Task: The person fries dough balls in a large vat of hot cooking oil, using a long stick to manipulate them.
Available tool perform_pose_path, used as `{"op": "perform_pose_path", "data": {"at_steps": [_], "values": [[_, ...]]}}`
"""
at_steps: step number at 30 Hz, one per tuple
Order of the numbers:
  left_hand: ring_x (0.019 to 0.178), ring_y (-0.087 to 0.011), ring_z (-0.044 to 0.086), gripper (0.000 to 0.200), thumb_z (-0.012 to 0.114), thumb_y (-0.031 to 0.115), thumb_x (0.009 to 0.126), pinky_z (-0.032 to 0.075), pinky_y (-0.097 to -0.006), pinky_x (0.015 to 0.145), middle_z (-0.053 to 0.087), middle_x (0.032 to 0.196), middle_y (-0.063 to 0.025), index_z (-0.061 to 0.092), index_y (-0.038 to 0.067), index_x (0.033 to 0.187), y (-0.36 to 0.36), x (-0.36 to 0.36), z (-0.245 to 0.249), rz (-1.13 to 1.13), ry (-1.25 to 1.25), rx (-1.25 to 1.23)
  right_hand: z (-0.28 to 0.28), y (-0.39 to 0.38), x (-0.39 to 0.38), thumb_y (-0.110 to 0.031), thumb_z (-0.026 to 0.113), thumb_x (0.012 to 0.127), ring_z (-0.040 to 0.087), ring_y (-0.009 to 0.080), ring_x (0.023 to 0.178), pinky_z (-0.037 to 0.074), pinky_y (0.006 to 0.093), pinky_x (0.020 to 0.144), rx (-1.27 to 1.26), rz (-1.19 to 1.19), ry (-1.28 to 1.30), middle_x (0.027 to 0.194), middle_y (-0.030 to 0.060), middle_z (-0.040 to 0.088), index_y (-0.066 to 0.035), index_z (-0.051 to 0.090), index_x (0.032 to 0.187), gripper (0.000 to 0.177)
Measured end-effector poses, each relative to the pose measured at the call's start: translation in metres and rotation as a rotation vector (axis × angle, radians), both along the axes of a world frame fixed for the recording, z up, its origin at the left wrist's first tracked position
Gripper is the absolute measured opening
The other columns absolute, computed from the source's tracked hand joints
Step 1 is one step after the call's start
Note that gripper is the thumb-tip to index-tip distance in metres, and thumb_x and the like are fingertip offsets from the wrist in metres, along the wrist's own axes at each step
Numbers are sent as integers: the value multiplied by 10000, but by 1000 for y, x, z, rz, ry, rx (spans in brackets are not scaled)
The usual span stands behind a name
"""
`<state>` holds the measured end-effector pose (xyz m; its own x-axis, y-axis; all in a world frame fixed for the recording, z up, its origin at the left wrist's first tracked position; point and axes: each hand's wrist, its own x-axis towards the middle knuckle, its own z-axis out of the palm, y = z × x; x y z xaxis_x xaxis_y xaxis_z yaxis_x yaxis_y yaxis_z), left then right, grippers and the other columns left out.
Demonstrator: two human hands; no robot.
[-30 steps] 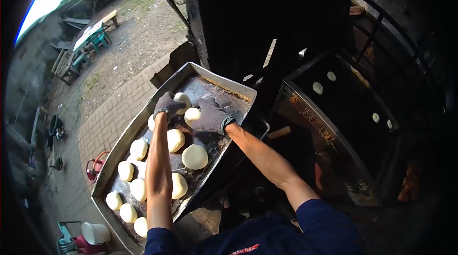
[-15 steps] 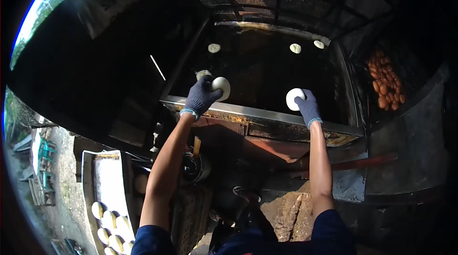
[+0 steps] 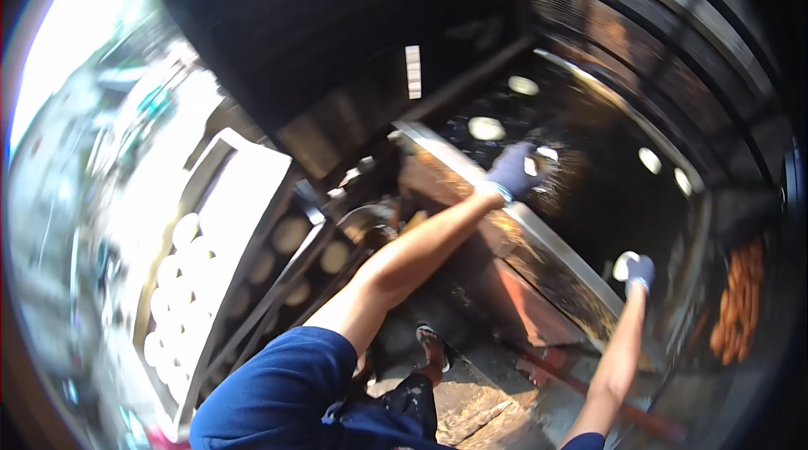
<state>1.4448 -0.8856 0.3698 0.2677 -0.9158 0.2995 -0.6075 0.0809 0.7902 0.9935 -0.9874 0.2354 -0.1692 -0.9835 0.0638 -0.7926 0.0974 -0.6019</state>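
My left hand [image 3: 515, 170], in a dark glove, reaches over the near rim of a wide pan of dark liquid [image 3: 589, 197]. White patches show at its fingertips and the liquid there is rippled; blur hides whether the fingers still hold the dough ball. Farther right, my gloved right hand [image 3: 640, 270] is closed on a white dough ball [image 3: 624, 266], low over the pan near its right corner. One pale dough piece [image 3: 486, 128] floats just beyond my left hand. Other pieces float farther off, among them one [image 3: 523, 85] at the back left and one [image 3: 650, 160] toward the far side.
A long pale tray [image 3: 282, 165] on the left carries several white dough balls [image 3: 187, 231]. Under it, more round pieces [image 3: 291, 234] lie on a darker rack. Browned pieces [image 3: 739, 303] are heaped at the right. Dark bars [image 3: 665, 54] stand behind the pan.
The view has swung left and tilted, so the pan now sits to the right and more of the tray shows. The dough ball my left hand held is no longer clearly visible; ripples appear there.
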Motion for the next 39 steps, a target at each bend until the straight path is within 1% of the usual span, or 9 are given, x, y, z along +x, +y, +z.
{"op": "perform_pose_path", "data": {"at_steps": [4,9,11,13,18,21,24,32,39], "values": [[1119,-325,579,425,676,259,853,455,-394,980,574,1222,-193,579,-10,1167,199,74,117,47,-45,-264,105,-28,97,-274,584,822,592,415,1093,467,455,955,-272,-82,206,1221,276,590,43,508,1298,577],[1088,-371,587,398,613,305,873,460,-439,954,601,1178,-223,622,3,1131,473,239,125,927,-339,174,301,135,359,-52,523,950,576,269,1161,487,353,961,-764,622,-263,1275,188,570,43,529,1279,343],[1085,-388,584,422,580,337,877,452,-454,952,614,1165,-231,628,10,1138,560,280,124,1185,-342,421,359,277,460,-33,539,929,618,230,1079,501,327,926,-624,960,-420,1180,137,622,-3,576,1223,298],[1102,-388,582,447,554,352,883,450,-450,953,619,1161,-248,620,0,1151,598,304,104,1145,-192,404,359,360,541,-57,566,902,643,215,1011,520,311,841,-293,1455,-514,1088,138,659,-3,621,1155,264],[1029,-421,609,550,563,422,843,455,-466,912,625,1116,-297,609,-23,1164,588,326,108,915,-79,703,223,493,716,-296,613,725,645,372,968,510,417,837,215,2029,276,1027,248,666,-2,647,1090,470],[723,-192,662,516,755,344,716,518,-327,602,674,942,-151,638,-37,1043,585,330,112,701,260,566,247,532,690,-270,706,593,684,358,877,545,410,792,212,1929,244,886,250,690,12,697,949,454],[809,-218,653,555,802,234,655,526,-346,715,661,918,-155,561,-31,1080,574,323,110,754,-106,415,249,524,654,-234,726,642,599,354,1013,509,416,834,101,1690,-127,1049,226,595,-10,599,1011,450],[925,-199,640,535,744,129,791,528,-318,812,645,1025,-142,480,26,1244,306,185,198,152,227,103,239,257,367,-179,734,766,626,187,972,503,326,870,-35,672,-776,1019,86,647,-38,585,1110,400],[997,-342,649,597,767,326,711,509,-404,890,661,1062,-210,550,24,1176,8,54,25,-174,-34,199,110,77,130,-195,738,671,655,260,851,524,362,778,-159,57,-310,917,152,666,-8,622,995,392]]}}
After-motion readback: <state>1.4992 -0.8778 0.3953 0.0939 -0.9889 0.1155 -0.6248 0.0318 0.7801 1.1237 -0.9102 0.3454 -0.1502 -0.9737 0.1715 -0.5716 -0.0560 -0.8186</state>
